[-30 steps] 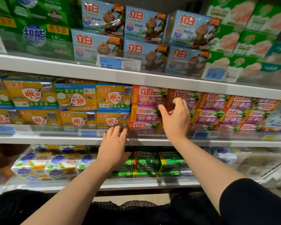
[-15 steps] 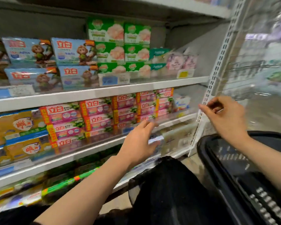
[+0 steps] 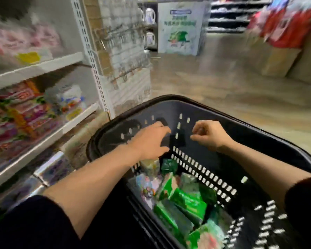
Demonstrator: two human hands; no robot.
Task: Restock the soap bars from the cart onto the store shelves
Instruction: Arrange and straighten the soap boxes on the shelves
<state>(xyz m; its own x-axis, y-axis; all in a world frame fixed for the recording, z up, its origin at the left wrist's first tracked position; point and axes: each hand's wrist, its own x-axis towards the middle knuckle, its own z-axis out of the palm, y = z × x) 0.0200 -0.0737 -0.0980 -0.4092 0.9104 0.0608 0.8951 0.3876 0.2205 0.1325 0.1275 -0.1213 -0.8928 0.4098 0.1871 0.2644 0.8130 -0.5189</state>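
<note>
- Head view: my left hand [image 3: 151,141] hung flat and empty over the cart [image 3: 258,137]; right hand [image 3: 209,135] loosely curled, empty.
- Soap bars [image 3: 185,200] lay below my wrists.
- Risk: view blurred; a rushed grab could fumble the glossy packs.

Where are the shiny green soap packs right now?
In the head view, the shiny green soap packs lie piled in the bottom of the black plastic cart basket, low and right of centre, nearer the person than both bare hands, right of the white store shelves.

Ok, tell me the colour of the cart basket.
Black, with pale slot holes; the head view shows the cart basket best.
</note>
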